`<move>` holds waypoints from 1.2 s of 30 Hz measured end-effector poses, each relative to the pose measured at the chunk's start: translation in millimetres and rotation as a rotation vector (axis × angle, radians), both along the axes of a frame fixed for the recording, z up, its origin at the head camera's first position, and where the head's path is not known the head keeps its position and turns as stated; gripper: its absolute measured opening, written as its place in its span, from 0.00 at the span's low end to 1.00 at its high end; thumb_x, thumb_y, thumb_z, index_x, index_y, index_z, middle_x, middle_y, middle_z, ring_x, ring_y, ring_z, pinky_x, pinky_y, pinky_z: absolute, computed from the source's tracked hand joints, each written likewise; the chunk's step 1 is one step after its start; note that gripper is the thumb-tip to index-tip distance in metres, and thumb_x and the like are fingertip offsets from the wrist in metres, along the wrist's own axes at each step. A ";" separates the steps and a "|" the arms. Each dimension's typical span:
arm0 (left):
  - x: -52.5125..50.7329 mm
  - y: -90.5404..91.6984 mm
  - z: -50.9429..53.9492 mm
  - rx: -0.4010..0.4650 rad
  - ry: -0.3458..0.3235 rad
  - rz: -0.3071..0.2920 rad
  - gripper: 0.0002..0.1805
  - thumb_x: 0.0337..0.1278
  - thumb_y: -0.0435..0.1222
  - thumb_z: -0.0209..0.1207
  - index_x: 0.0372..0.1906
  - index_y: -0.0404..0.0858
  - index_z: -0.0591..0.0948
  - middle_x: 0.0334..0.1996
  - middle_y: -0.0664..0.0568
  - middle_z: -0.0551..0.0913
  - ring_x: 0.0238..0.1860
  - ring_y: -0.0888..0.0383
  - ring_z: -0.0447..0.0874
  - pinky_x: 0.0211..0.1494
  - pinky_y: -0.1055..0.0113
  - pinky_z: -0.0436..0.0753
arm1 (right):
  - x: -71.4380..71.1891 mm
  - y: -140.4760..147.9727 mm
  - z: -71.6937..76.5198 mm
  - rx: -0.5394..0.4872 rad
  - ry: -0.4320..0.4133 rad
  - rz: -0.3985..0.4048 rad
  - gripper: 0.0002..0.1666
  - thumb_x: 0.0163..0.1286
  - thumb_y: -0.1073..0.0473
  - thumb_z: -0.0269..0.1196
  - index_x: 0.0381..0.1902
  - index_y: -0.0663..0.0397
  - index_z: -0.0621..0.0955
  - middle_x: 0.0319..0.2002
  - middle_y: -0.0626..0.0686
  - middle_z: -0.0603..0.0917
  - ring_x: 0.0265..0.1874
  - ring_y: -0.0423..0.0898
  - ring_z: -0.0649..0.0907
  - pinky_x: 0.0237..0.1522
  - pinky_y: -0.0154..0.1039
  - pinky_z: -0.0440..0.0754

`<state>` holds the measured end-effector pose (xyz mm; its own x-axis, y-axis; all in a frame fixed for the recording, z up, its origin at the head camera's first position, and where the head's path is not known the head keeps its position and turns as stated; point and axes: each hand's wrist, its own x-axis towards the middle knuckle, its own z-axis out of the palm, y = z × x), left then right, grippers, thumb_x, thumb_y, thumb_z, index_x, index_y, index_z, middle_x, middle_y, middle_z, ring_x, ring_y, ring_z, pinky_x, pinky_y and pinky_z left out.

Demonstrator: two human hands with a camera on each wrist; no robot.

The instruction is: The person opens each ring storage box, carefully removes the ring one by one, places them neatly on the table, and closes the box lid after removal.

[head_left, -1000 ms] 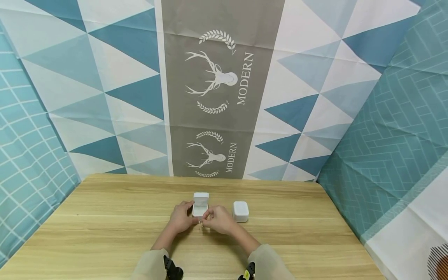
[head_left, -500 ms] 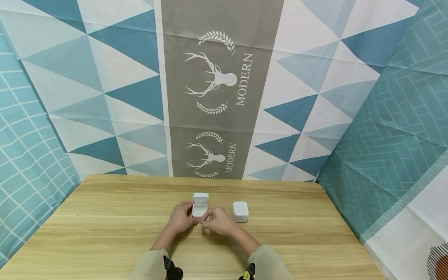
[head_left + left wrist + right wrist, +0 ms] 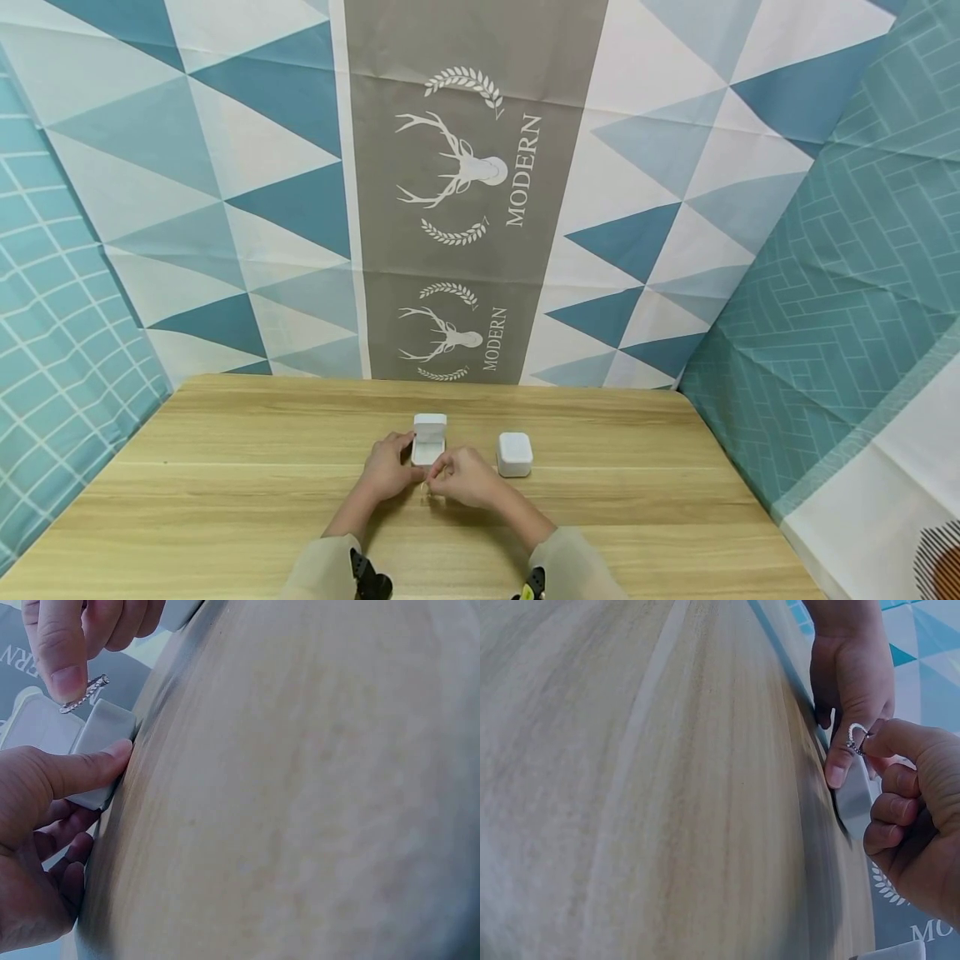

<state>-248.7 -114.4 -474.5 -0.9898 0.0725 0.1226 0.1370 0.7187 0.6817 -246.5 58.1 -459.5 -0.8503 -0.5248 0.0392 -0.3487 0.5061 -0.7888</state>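
A small white ring box [image 3: 430, 422] stands on the table with its lid raised. My left hand [image 3: 387, 469] grips the box by its sides, the thumb along its front wall, as the left wrist view shows. Between the thumb and index finger of my right hand [image 3: 467, 477] I pinch a silver-coloured ring [image 3: 852, 739] with a textured, stone-like band. In the left wrist view the ring [image 3: 91, 694] is held close above the box base [image 3: 107, 724], apart from it. The fingers partly hide the band, and the box's slot cannot be made out.
A second white box [image 3: 515, 452], closed, sits to the right of my right hand. The wooden table [image 3: 247, 467] runs back to a patterned cloth wall [image 3: 480, 167], with blue cloth hanging at both sides.
My right hand, with the ring, has shifted slightly left and a little nearer to me. The left hand and the ring box stay in place.
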 end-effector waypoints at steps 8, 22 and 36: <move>-1.3 0.4 -0.8 -0.006 0.004 0.001 0.39 0.39 0.39 0.71 0.60 0.28 0.72 0.52 0.38 0.78 0.51 0.41 0.72 0.55 0.45 0.71 | 1.8 -1.7 0.1 0.012 -0.009 0.016 0.03 0.58 0.62 0.63 0.26 0.56 0.82 0.08 0.39 0.66 0.09 0.32 0.63 0.13 0.25 0.58; -1.3 0.5 1.8 -0.006 -0.004 0.003 0.39 0.39 0.38 0.71 0.60 0.27 0.72 0.53 0.38 0.77 0.53 0.39 0.72 0.57 0.44 0.70 | 4.3 -4.5 -1.4 0.015 -0.028 0.013 0.03 0.56 0.63 0.64 0.25 0.56 0.81 0.08 0.39 0.66 0.09 0.32 0.63 0.13 0.25 0.58; 1.3 1.0 4.5 -0.011 -0.015 0.003 0.39 0.41 0.39 0.70 0.61 0.27 0.71 0.53 0.38 0.77 0.53 0.40 0.72 0.56 0.45 0.71 | 7.5 -6.5 -2.7 0.027 -0.057 0.016 0.04 0.54 0.66 0.64 0.24 0.52 0.82 0.10 0.39 0.70 0.10 0.32 0.66 0.13 0.25 0.60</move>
